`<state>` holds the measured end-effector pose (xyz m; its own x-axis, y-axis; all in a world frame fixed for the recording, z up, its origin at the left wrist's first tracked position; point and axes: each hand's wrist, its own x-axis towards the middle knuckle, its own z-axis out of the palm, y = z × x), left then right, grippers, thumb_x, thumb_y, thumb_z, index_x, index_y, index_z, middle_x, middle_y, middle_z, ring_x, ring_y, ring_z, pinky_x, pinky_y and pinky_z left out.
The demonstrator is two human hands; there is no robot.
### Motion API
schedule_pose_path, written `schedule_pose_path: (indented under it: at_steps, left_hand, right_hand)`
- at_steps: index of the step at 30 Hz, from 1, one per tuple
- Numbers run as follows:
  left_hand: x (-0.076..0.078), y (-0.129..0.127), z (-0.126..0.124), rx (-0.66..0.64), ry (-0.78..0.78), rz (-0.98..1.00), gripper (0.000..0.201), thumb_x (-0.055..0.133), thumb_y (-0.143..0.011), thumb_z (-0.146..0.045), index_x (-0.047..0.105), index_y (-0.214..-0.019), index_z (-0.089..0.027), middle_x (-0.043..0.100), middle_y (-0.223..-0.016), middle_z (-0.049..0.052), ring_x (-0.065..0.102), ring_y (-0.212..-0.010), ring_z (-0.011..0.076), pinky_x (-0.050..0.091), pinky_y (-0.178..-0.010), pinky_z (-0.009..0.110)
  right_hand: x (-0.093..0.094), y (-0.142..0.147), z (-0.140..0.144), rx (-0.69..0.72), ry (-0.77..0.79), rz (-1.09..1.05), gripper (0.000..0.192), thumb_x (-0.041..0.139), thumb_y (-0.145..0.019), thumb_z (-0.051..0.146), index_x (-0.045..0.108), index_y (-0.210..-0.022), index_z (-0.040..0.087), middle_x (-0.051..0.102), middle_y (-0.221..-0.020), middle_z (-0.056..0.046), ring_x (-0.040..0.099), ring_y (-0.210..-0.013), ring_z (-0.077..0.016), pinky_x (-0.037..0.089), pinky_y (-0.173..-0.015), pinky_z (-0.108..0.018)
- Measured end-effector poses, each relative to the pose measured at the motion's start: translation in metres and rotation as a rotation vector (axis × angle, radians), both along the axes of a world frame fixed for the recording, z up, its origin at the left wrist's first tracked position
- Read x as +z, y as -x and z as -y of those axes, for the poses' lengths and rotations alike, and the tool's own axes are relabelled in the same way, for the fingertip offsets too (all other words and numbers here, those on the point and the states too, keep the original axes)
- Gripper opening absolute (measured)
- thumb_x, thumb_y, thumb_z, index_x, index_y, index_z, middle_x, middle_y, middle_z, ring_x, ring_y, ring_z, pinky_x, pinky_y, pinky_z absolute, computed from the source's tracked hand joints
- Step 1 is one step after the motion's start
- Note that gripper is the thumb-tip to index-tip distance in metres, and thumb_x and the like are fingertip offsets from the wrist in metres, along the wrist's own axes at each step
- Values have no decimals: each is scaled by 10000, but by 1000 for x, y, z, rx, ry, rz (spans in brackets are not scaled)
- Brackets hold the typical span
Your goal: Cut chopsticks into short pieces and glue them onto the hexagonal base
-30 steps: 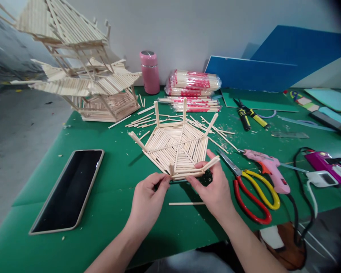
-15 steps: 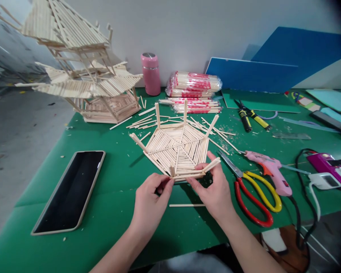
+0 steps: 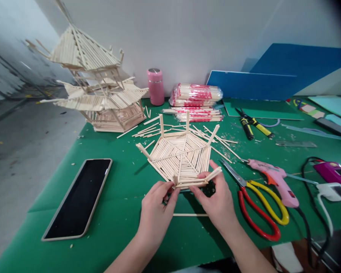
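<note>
Pinched the pale hexagonal wooden-stick platform point(image 3: 176, 161) at near edge with left hand point(image 3: 157, 204) and right hand point(image 3: 219, 203); by uneven pressing, possibly risked loosening near-left pale wooden post point(image 3: 175, 179).

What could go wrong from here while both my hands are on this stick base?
Your left hand and right hand pinch the front edge of the stick base, so uneven pressure might push those sticks out of line.

The upright posts stand up from its corners; a bump could loosen one.

The scissors lie just beside your right hand, so moving it sideways might knock them.
</note>
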<state>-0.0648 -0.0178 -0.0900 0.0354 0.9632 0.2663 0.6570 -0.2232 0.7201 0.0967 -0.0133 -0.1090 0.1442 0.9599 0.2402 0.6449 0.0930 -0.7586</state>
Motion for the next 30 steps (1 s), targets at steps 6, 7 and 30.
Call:
schedule_pose_path:
  at_steps: [6, 7, 30]
  left_hand:
    - [4, 1, 0, -6, 24, -26, 136, 527, -797, -207, 639, -782, -130, 619, -673, 31, 568, -563, 125, 470, -540, 227]
    - [5, 1, 0, -5, 25, -33, 139, 526, -798, -207, 640, -778, -130, 620, -673, 32, 568, -560, 125, 469, -539, 229]
    - [-8, 0, 0, 37, -173, -147, 140, 536, -808, -230, 632, -781, -132, 648, -697, 52, 618, -637, 161, 499, -598, 264]
  right_hand:
    - [0, 0, 0, -8, 14, -2, 713, 619, -707, 470, 311, -1289, 196, 631, -926, -58, 586, -902, -239, 428, -841, -433]
    - [0, 0, 0, -9, 13, -1, 703, 620, -705, 471, 324, -1280, 194, 631, -928, -58, 583, -909, -238, 427, -844, -431]
    - [1, 0, 0, 1, 3, -3, 696, 628, -710, 449, 330, -1281, 187, 634, -910, -48, 571, -910, -231, 406, -864, -436]
